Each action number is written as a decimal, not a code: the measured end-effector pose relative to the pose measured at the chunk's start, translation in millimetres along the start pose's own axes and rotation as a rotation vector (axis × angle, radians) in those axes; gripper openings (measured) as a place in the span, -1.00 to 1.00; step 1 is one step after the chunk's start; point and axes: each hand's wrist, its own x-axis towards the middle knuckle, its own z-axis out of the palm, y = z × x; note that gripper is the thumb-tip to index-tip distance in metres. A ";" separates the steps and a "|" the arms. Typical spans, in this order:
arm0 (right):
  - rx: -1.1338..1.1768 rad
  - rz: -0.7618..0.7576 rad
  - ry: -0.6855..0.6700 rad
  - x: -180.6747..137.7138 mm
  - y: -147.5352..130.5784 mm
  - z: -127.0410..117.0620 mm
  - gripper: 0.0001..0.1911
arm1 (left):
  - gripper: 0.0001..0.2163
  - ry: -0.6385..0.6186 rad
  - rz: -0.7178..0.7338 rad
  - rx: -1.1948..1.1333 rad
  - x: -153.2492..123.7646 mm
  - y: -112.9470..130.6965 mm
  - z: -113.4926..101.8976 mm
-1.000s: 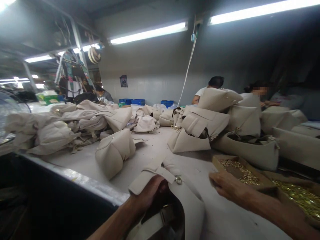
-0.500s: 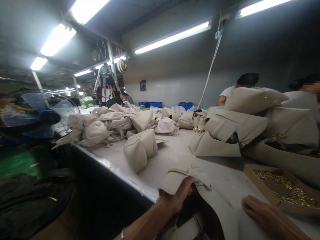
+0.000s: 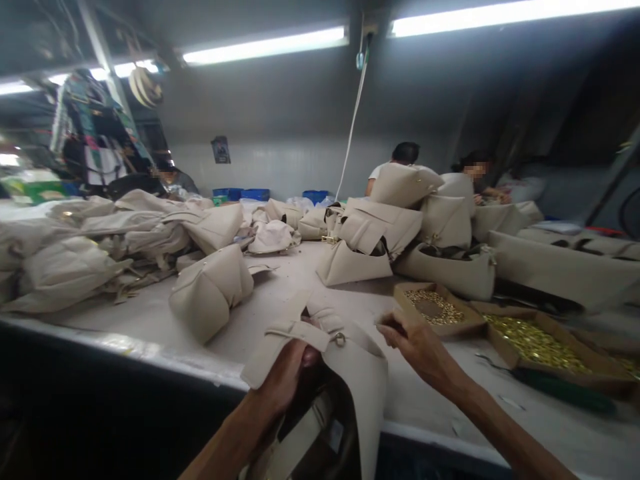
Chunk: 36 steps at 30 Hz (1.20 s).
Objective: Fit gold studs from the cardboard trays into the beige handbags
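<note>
A cream handbag with a dark lining lies at the table's near edge, its mouth turned towards me. My left hand grips it at the upper rim, under a strap, the fingers partly inside. A small metal ring shows on the bag beside that strap. To the right, my right hand hovers over the tabletop with thumb and fingers pinched together. Anything between those fingertips is too small to make out. Just behind it stands a cardboard box of small gold-coloured metal pieces.
Another cardboard box of gold-coloured pieces stands further right, with a dark green object before it. Cream handbags are piled behind, and wrapped bags at left. Co-workers sit across the table.
My view has swung to the right. My right hand has lifted from beside the box of gold-coloured pieces and closed into a pinch nearer the handbag. My left hand keeps its hold.
</note>
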 end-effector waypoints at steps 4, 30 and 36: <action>0.146 -0.189 0.014 4.5 -62.1 -4.2 -0.91 | -0.63 -0.029 -0.044 -0.037 -7.5 7.7 11.4; 0.035 -0.311 -0.097 24.1 -89.8 2.3 -0.91 | -0.68 -0.012 -0.210 -0.439 -19.4 9.1 17.5; -0.029 -0.359 -0.127 26.8 -90.0 1.8 -0.87 | -0.64 -0.018 -0.178 -0.411 -17.2 5.1 14.9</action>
